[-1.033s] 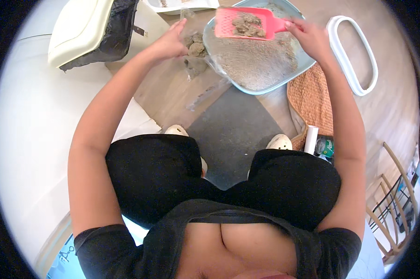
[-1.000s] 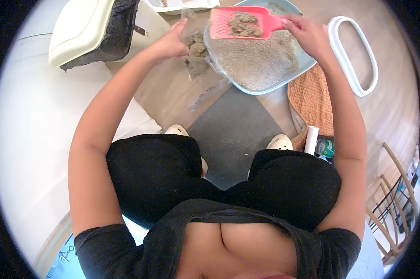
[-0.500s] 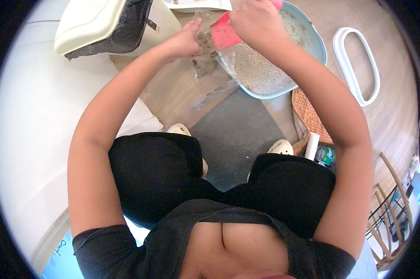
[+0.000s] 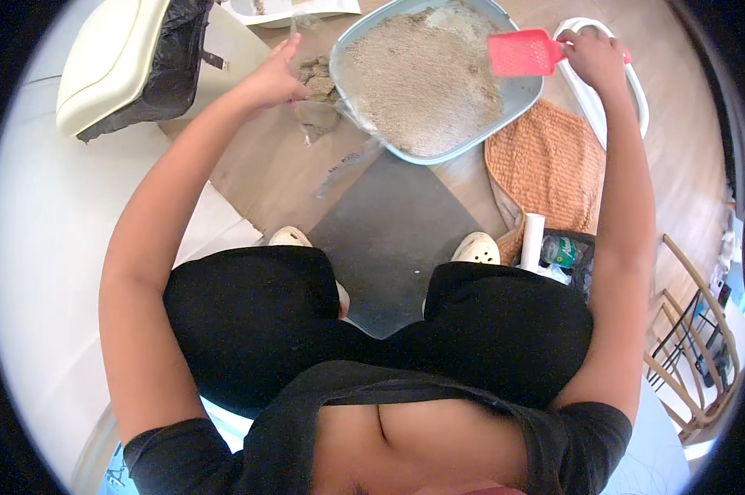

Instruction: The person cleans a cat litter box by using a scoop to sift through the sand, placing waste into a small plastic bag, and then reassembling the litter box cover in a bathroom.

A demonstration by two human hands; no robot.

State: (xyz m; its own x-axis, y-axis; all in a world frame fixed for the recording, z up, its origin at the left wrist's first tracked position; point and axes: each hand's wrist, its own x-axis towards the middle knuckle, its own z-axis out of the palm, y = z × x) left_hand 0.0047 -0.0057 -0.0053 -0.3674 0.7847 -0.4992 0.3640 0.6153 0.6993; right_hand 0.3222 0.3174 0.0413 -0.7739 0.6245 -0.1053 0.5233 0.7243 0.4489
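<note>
My right hand [image 4: 595, 59] is closed around the handle of a pink-red litter scoop [image 4: 521, 54]. The scoop's slotted blade is over the right side of a light-blue litter box [image 4: 521, 111]. Beige litter [image 4: 418, 82] covers much of the box's bottom, thinner toward the far right. At the box's left side, my left hand [image 4: 272, 78] grips a clear plastic bag [image 4: 319, 118]. Brownish litter clumps [image 4: 313, 78] show inside the bag, whose loose part trails toward me over the floor.
A cream bin [image 4: 112, 70] with a black liner stands at the far left. On the right lie a white oval frame [image 4: 582, 103] and an orange-brown textured mat [image 4: 545, 157]. Nearer me are a white roll [image 4: 533, 239], a plastic bottle [image 4: 562, 250] and a dark grey mat [image 4: 389, 239].
My right hand has swung the scoop right, from beside the bag to the box's right side. My left hand keeps hold of the bag. The view has shifted, showing more of the box.
</note>
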